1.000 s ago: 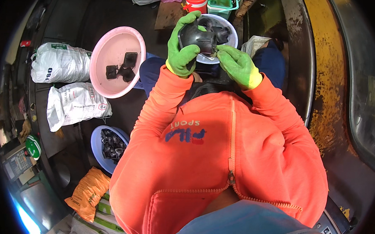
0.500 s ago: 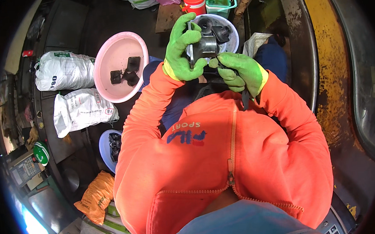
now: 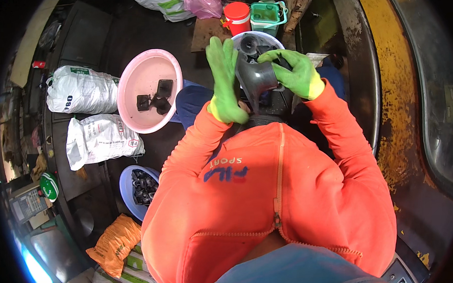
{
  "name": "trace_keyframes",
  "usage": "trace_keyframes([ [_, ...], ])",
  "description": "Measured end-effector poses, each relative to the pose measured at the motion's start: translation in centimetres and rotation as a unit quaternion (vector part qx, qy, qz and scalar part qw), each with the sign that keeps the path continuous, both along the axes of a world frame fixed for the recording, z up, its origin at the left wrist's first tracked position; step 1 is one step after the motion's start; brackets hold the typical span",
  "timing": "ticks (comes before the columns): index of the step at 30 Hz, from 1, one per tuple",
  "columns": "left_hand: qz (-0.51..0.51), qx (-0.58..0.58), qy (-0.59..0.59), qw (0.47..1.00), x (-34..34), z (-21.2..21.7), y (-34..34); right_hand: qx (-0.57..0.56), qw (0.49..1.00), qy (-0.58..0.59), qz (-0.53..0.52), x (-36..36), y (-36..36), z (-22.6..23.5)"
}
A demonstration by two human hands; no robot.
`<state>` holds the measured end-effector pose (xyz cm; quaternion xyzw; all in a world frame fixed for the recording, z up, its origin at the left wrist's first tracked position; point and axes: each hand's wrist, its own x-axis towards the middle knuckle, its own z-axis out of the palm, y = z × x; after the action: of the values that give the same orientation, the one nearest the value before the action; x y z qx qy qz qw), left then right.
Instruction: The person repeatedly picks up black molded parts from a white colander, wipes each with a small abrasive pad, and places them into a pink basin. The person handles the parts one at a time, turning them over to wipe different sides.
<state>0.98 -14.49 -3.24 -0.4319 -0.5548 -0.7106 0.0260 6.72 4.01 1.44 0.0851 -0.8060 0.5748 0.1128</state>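
A black plastic part (image 3: 260, 80) with a wide flange and a round tubular neck is held up in front of my chest. My right hand (image 3: 298, 75), in a green glove, grips it at the neck, thumb and fingers around the rim. My left hand (image 3: 225, 83), gloved the same, is beside the flange with its fingers stretched straight up; whether the palm touches the part is hard to make out. Just beyond, partly covered by the part and my hands, a pale basin (image 3: 278, 41) holds more black parts (image 3: 248, 44).
To the left, a pink basin (image 3: 127, 75) contains a few black pieces; a lavender basin (image 3: 129, 196) holds many small ones. White sacks (image 3: 81, 89) lie beside them. A red jug (image 3: 237, 18) and a green bucket (image 3: 265, 16) stand ahead. A rusty yellow panel (image 3: 394, 109) borders the right.
The flange has turned toward me. My left hand has let go of its grip and straightened its fingers. My right hand has moved from the neck's end to grasp the neck.
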Motion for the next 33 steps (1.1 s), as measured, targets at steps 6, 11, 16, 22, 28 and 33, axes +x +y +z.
trace_keyframes([
  [6, -0.284, 0.092, -0.531, 0.793, 0.3, -0.9, -1.0, 0.282, 0.941, 0.167, 0.079, -0.3, 0.3, 0.2],
  [11, -0.274, 0.198, -0.58, 0.741, -1.0, -1.7, -1.1, 0.105, 0.994, -0.026, -0.033, 0.6, 0.7, -0.3],
  [16, -0.252, 0.178, -0.565, 0.765, -1.3, -1.2, -0.9, 0.23, 0.969, 0.087, 0.009, 1.1, 0.6, -1.7],
  [22, -0.236, 0.185, -0.528, 0.795, -0.6, 0.6, -0.7, 0.237, 0.961, 0.14, -0.006, 0.8, 0.2, -2.4],
  [28, -0.234, 0.192, -0.443, 0.844, -1.0, 1.7, -0.4, 0.159, 0.983, 0.089, 0.011, 1.4, -0.5, -2.5],
  [33, -0.196, 0.194, -0.379, 0.883, -1.1, 2.7, -0.1, 0.106, 0.992, 0.066, 0.0, 1.9, -1.5, -2.2],
])
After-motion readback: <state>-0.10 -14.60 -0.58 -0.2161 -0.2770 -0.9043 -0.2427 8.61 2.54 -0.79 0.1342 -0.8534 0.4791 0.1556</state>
